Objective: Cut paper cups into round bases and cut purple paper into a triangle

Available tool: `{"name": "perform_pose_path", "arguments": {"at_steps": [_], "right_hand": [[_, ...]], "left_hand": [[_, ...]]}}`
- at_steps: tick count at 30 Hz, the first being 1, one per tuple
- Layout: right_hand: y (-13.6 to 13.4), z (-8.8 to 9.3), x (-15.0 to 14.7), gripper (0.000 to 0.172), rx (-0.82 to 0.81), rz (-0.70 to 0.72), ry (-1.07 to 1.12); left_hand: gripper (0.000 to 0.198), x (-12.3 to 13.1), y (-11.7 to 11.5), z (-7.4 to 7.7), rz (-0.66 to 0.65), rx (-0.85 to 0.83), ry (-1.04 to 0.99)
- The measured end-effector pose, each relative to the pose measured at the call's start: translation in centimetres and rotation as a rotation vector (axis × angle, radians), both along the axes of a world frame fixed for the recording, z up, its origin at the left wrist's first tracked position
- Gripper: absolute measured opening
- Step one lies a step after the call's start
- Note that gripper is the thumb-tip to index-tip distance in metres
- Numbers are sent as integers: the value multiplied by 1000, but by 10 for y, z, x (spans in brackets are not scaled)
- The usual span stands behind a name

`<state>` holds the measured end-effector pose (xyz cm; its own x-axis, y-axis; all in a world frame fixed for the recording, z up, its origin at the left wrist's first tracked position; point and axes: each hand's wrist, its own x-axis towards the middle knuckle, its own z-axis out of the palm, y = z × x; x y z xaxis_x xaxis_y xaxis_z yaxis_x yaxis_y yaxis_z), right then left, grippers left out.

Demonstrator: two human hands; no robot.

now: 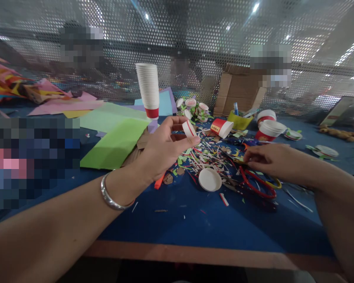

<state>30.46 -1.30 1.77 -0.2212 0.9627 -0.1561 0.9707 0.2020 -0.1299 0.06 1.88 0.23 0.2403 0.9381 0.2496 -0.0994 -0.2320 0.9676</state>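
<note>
My left hand [162, 149] is raised above the blue table [194, 224] and pinches a cut-off paper cup bottom [189, 128], white with a red band, between thumb and fingers. A silver bangle [110, 196] sits on that wrist. My right hand [267, 159] rests on the table at the right, fingers curled down among paper scraps beside red-handled scissors [258, 184]; what its fingers press on is hidden. A white round cup base [210, 179] lies on the table between my hands.
A tall stack of paper cups [148, 90] stands behind. Green paper sheets [115, 143], pink sheets [65, 104], loose cups [267, 125], cut cup pieces [193, 108] and a cardboard box [238, 90] crowd the back. A perforated screen [194, 39] separates other people.
</note>
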Motion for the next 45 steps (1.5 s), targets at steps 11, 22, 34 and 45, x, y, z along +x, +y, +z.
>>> {"name": "perform_pose_path", "arguments": {"at_steps": [11, 22, 34, 45], "right_hand": [[-11, 2, -13, 35, -81, -13, -11], [-10, 10, -13, 35, -148, -63, 241], [-10, 7, -7, 30, -62, -215, 705], [-28, 16, -56, 45, 45, 12, 1148]], "left_hand": [[55, 1, -1, -1, -77, -41, 0], [57, 2, -3, 2, -111, 3, -49], [63, 5, -5, 0, -45, -43, -115], [59, 10, -21, 6, -24, -27, -10]]}}
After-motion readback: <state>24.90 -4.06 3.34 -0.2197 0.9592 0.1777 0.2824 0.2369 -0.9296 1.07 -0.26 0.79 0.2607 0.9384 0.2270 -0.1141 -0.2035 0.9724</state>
